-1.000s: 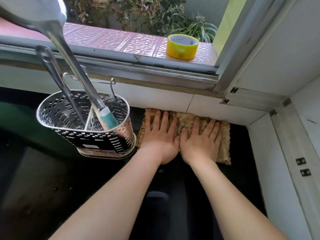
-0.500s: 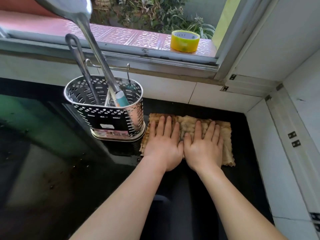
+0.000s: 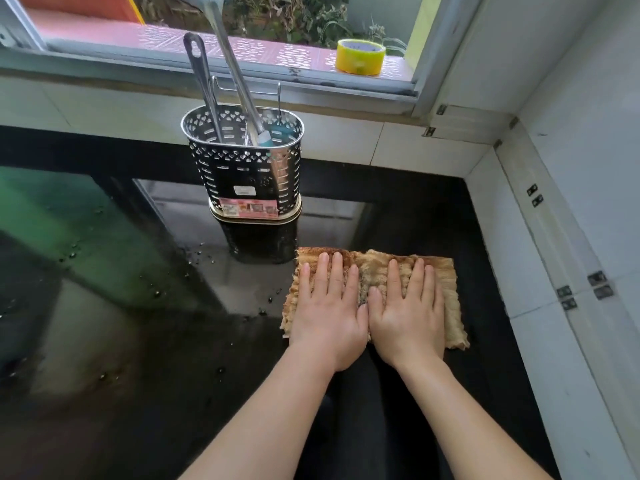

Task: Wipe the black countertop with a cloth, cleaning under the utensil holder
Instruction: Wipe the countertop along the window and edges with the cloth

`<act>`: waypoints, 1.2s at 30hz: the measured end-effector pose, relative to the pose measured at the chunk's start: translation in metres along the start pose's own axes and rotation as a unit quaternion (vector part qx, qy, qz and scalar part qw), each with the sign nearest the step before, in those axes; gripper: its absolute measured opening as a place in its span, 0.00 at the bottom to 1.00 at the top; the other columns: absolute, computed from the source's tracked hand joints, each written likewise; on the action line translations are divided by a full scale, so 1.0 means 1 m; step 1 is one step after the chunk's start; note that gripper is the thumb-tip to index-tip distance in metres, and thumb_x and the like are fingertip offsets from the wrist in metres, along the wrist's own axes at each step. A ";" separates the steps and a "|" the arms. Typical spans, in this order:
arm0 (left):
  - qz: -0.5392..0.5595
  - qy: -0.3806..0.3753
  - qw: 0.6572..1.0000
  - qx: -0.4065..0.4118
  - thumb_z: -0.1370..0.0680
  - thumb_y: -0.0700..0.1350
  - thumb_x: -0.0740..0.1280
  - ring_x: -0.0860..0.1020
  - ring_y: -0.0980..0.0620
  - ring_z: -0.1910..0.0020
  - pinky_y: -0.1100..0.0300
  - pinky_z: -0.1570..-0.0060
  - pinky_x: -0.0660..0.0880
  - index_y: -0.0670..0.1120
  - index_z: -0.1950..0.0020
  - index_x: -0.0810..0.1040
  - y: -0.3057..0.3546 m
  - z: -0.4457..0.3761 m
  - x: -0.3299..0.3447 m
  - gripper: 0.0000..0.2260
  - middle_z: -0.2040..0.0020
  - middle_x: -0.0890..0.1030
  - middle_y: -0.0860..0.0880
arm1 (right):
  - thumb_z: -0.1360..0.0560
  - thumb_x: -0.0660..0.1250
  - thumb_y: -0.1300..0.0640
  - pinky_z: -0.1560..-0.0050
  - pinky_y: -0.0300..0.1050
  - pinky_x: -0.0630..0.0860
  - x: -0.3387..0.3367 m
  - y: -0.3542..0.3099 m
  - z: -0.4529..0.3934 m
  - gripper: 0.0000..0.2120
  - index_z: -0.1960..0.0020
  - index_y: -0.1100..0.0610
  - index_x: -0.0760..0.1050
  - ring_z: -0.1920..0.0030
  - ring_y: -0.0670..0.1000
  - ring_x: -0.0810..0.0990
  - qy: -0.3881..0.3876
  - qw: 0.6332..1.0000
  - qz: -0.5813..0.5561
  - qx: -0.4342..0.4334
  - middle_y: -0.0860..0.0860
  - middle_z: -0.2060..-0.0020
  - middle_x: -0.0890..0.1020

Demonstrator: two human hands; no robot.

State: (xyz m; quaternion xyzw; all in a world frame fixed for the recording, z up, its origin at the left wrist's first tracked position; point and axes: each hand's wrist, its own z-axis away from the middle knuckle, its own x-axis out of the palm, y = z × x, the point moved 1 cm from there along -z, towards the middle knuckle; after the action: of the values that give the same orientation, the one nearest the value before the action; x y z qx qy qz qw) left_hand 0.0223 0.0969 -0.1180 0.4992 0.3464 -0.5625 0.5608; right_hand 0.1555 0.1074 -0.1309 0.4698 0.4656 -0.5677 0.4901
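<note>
The glossy black stone countertop point(image 3: 145, 358) carries water droplets at nine o'clock. The perforated steel utensil holder point(image 3: 244, 168), top-heavy with ladles, stands at eleven o'clock of the ribbed tan cloth point(image 3: 446, 289). Left hand point(image 3: 329, 317) and right hand point(image 3: 408, 317) press flat, fingers spread. A careless sideways stroke could topple it.

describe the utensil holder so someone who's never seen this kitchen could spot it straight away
Find the window sill along the back of the black countertop. Just below it, left of the tan cloth under both hands, stands the utensil holder. It is the only shiny perforated metal basket there, with long steel handles sticking out and a pink label along its base.
</note>
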 end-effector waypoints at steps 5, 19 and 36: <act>-0.002 -0.001 1.000 0.006 0.17 0.59 0.38 0.28 0.43 0.22 0.39 0.24 0.32 0.47 0.19 0.36 0.009 0.055 0.017 0.30 0.19 0.32 0.43 | 0.21 0.34 0.38 0.21 0.56 0.38 0.007 0.007 0.058 0.33 0.18 0.50 0.38 0.20 0.56 0.36 0.002 1.000 0.001 0.000 0.58 0.19 0.40; 0.038 0.052 0.997 0.036 0.17 0.57 0.50 0.54 0.39 0.19 0.35 0.26 0.50 0.44 0.21 0.64 0.021 0.179 0.071 0.28 0.19 0.59 0.40 | 0.19 0.39 0.39 0.22 0.58 0.47 0.030 0.017 0.190 0.34 0.19 0.54 0.55 0.19 0.58 0.48 0.013 1.000 0.014 0.022 0.60 0.20 0.52; -0.005 0.092 0.996 0.007 0.18 0.57 0.54 0.61 0.39 0.21 0.37 0.28 0.56 0.44 0.22 0.67 -0.074 0.228 0.081 0.28 0.20 0.63 0.40 | 0.19 0.40 0.39 0.27 0.65 0.56 0.038 -0.081 0.224 0.35 0.23 0.60 0.65 0.23 0.68 0.59 0.024 1.000 -0.002 0.002 0.69 0.24 0.61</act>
State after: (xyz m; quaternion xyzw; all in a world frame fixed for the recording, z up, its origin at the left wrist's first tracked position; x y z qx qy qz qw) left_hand -0.0789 -0.1329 -0.1475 0.5508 0.3948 -0.5199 0.5201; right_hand 0.0543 -0.1120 -0.1349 0.4834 0.4768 -0.5580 0.4771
